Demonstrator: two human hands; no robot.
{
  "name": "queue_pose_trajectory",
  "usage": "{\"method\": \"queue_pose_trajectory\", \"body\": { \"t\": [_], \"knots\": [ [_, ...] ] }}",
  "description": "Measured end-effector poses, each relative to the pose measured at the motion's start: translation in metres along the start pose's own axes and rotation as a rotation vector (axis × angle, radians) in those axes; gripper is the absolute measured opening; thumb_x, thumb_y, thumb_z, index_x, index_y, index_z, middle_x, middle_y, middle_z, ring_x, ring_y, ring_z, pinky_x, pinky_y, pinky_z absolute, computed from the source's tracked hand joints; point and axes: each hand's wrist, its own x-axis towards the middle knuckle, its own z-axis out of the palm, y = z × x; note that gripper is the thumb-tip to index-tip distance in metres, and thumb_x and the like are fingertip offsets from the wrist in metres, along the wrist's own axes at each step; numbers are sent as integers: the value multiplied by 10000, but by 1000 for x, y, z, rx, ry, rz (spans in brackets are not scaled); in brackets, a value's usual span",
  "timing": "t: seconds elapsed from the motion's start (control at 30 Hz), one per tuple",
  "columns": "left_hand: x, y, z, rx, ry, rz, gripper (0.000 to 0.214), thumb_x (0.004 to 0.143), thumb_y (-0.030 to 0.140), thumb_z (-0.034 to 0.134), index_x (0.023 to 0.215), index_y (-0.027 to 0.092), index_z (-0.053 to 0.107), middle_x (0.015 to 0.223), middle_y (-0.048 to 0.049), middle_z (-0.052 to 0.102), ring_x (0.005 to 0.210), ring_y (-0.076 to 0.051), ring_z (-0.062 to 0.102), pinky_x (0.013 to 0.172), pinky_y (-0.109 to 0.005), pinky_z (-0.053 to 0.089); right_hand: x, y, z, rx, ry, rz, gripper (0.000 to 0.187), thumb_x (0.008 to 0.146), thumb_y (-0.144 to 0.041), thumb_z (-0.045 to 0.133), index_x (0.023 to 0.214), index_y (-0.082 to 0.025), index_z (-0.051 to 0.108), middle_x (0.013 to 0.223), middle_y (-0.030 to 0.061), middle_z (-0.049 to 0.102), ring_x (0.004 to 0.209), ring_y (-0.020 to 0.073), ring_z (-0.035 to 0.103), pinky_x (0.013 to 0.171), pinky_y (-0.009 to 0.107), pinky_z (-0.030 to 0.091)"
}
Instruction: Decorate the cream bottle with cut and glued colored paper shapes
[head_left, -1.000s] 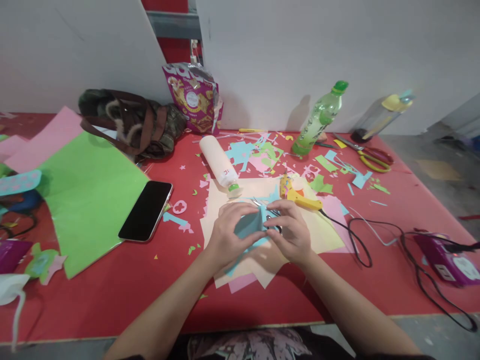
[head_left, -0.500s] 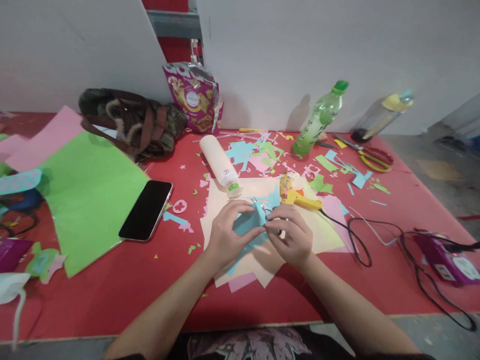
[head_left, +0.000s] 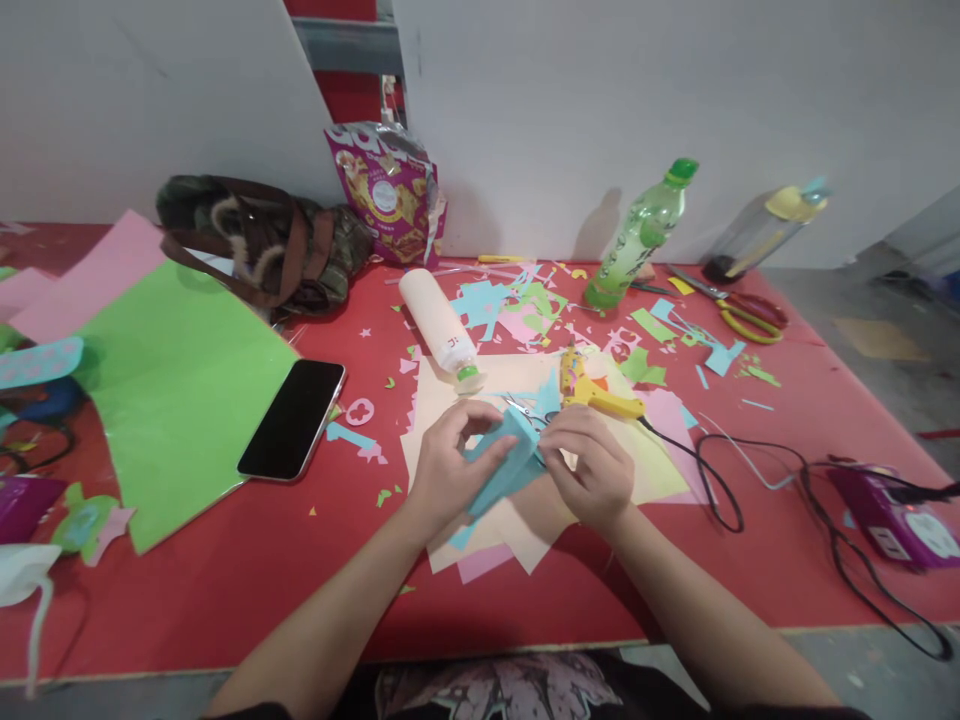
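Observation:
A folded piece of light blue paper point(head_left: 504, 478) is held above the middle of the table, its folded edge turned up. My left hand point(head_left: 461, 460) grips it from the left, thumb across the near face and fingers behind. At its right edge, my right hand point(head_left: 589, 460) pinches the corner between thumb and fingertips, which partly hide it. Just beyond the paper lie small scissors point(head_left: 519, 405), their handles partly covered by my right hand. Underneath are cream sheets point(head_left: 544, 540) with more blue and pink paper.
A yellow glue gun point(head_left: 600, 395) with a black cord lies to the right. Behind are a white bottle point(head_left: 439, 325), paper scraps point(head_left: 525, 310), a green drink bottle point(head_left: 641, 235) and large scissors point(head_left: 739, 305). To the left are a phone point(head_left: 292, 420) and green sheets point(head_left: 180, 400).
The blue paper has turned so that its broad folded face shows toward me. My left thumb has shifted up onto it, and my right hand has moved slightly right.

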Motion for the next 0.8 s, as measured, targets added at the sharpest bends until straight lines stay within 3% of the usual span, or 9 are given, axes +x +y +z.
{"method": "queue_pose_trajectory", "body": {
  "t": [0.2,0.3,0.47,0.8],
  "knots": [
    [5,4,-3,-386,47,-410,174,675,254,614,767,156,503,662,40,507,562,-51,489,518,-158,397,1,1,-1,83,-29,42,238,692,9,498,795,-202,534,706,38,543,659,158,535,581,351,472],
    [6,5,-4,-523,-8,-516,185,665,268,625,724,152,495,575,60,474,498,-40,454,477,-152,368,-1,2,0,107,-54,44,236,687,18,502,789,-191,541,704,45,549,665,159,535,589,354,471],
    [7,3,-6,-521,-32,-518,163,661,249,628,680,142,508,588,53,476,532,-40,451,511,-156,369,-1,3,-1,86,-108,-12,216,696,1,507,789,-190,551,698,50,571,669,163,543,583,350,469],
    [6,8,-10,-260,17,-313,118,655,195,620,704,153,522,661,33,527,611,-63,499,566,-175,402,-2,2,-2,42,-76,-53,210,700,2,512,792,-181,556,729,68,586,672,156,558,602,333,481]
  ]
}}
